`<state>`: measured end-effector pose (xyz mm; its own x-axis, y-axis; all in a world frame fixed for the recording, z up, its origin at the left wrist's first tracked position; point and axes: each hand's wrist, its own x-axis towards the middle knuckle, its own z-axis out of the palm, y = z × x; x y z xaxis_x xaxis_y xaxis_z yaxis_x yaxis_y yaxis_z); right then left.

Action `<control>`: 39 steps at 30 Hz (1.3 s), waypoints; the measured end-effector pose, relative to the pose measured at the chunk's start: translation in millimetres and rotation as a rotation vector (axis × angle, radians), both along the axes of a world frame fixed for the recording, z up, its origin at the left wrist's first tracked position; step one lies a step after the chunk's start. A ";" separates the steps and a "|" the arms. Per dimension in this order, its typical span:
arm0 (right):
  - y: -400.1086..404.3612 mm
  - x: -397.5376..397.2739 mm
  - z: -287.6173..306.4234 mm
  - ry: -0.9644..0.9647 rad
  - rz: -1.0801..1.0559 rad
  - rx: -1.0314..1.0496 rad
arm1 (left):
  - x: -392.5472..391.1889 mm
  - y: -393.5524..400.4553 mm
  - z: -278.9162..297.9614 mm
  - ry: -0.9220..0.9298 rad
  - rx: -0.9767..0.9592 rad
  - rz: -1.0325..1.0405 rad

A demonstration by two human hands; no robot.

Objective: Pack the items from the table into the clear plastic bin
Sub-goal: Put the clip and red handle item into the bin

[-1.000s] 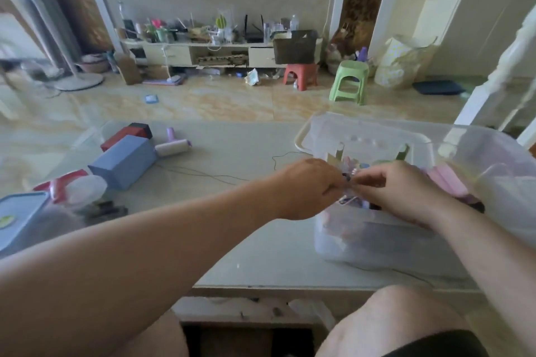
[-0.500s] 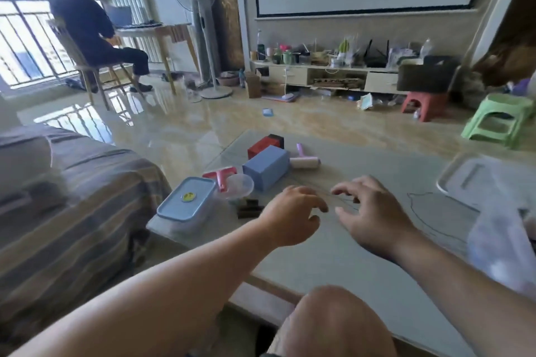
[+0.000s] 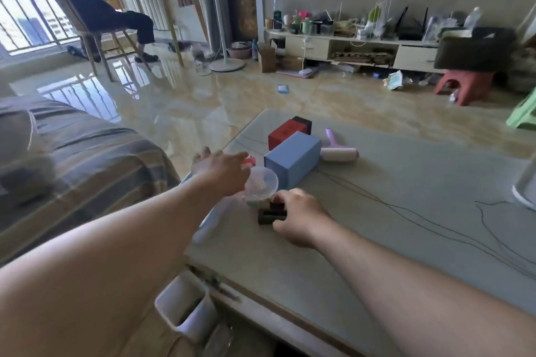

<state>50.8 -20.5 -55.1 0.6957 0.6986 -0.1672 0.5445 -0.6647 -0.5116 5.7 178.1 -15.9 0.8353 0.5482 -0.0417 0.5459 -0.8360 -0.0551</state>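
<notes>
Two hands out over the near-left part of the counter point(image 3: 406, 197), each after a different item, presumably to carry a pair back in one trip. Left hand point(image 3: 223, 171) spread over the clear plastic cup point(image 3: 261, 184), fingers point(image 3: 242, 157) splayed wide and arched above its rim, not yet closed; a red thing point(image 3: 251, 161) peeking out just beyond, mostly hidden under the palm. Right hand point(image 3: 298, 219) down on the small dark blocks point(image 3: 271, 213) just near of the cup, thumb on the near side and fingers curled over the far side, narrow around them; hard to tell whether already pinched firm or only touching. Further off, a blue box point(image 3: 293, 161) lying on its long side, a red-and-black box point(image 3: 287, 132) touching it on the far side, and a lint roller point(image 3: 339, 152) with a purple handle just right of the blue box — all likely left for later as the harder reach. A pale lidded container point(image 3: 207, 224) at the left counter edge, largely covered by the left forearm. Clear plastic bin point(image 3: 526, 182) barely in view, only a pale corner at the far right edge, well apart from both hands, so a long sweep to the right needed for each load. Thin dark threads point(image 3: 435, 223) trailing across the counter between items and bin, perhaps liable to snag.
</notes>
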 end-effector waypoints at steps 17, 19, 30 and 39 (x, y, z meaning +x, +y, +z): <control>-57.1 3.7 -34.9 -0.140 -0.008 -0.008 | -34.9 -96.3 -7.0 -0.325 -0.134 -0.077; -81.2 2.0 -25.1 -0.150 -0.044 -0.015 | -52.3 -127.9 -5.5 -0.304 -0.154 -0.141; -270.9 -16.0 119.2 -0.355 -0.235 0.034 | -68.3 -268.2 79.6 -0.422 -0.306 -0.590; -541.3 -27.2 190.3 -0.405 -0.650 -0.009 | -12.2 -457.0 138.0 -0.465 -0.442 -0.974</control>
